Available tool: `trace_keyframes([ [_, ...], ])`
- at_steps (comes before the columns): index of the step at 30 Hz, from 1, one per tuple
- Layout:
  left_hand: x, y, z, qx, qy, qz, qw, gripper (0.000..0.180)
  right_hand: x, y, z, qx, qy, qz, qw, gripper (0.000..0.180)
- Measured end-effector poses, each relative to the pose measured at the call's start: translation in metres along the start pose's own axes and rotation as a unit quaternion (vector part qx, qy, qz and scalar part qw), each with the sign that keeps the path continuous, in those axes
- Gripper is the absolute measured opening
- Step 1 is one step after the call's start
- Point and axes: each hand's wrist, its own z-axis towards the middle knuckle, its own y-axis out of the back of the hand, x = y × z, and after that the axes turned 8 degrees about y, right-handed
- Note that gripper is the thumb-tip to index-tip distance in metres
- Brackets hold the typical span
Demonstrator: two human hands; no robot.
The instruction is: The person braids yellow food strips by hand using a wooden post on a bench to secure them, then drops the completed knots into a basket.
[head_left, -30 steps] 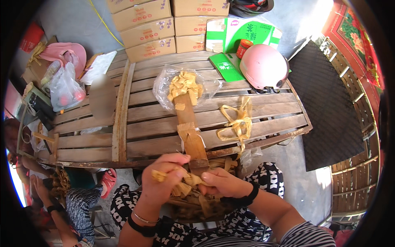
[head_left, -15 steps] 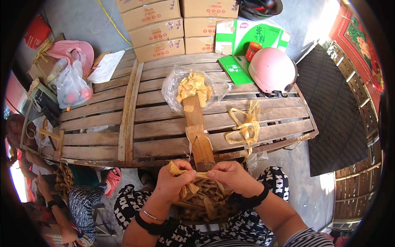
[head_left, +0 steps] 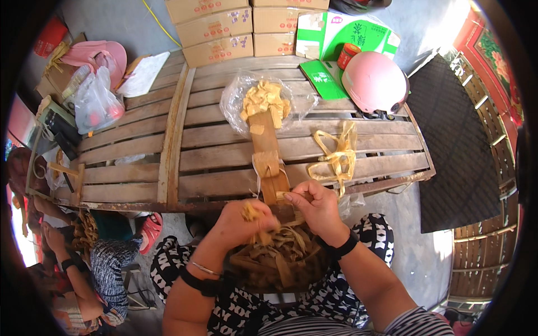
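So from my remote seat, the left hand (head_left: 237, 225) is curled shut around a crumpled tan bundle (head_left: 250, 211), blurry enough that I can't make out every finger. The right hand (head_left: 318, 210) has thumb and fingertip pinched together on a pale strip (head_left: 282, 195), right by the near end of the wooden board (head_left: 274, 183). Whether strip and bundle are one piece, I honestly can't tell. Both hands sit above the heap of dry strips (head_left: 283, 257) between the knees, so I reckon loose ends could snag down there. My take: pinch near the strip's edge, use light, even tension since this stuff looks like it'd split, and hold the bundle firmly without crushing it. Flattening any twist first should help too.
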Motion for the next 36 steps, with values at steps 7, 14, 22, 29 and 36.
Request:
trace_keyframes([
  [7,-0.011,-0.015,-0.026,-0.021,-0.337,0.318,0.886,0.029,0.031,0.004,-0.006,0.032,0.053,0.046,0.997,0.015],
  [14,0.012,-0.029,-0.007,0.013,-0.079,0.025,0.996,0.014,0.046,-0.001,-0.013,0.144,0.328,-0.032,0.933,0.016],
  [22,-0.026,-0.027,-0.045,0.409,0.014,0.171,0.896,0.031,0.065,0.019,-0.001,0.145,0.169,0.098,0.970,0.020],
  [29,-0.033,-0.016,-0.031,0.103,-0.236,0.374,0.891,0.044,0.056,0.007,-0.012,0.274,-0.257,0.284,0.882,0.028],
  [36,-0.023,-0.018,-0.024,0.079,-0.385,0.402,0.827,0.031,0.048,0.003,-0.029,0.248,-0.482,0.580,0.608,0.012],
])
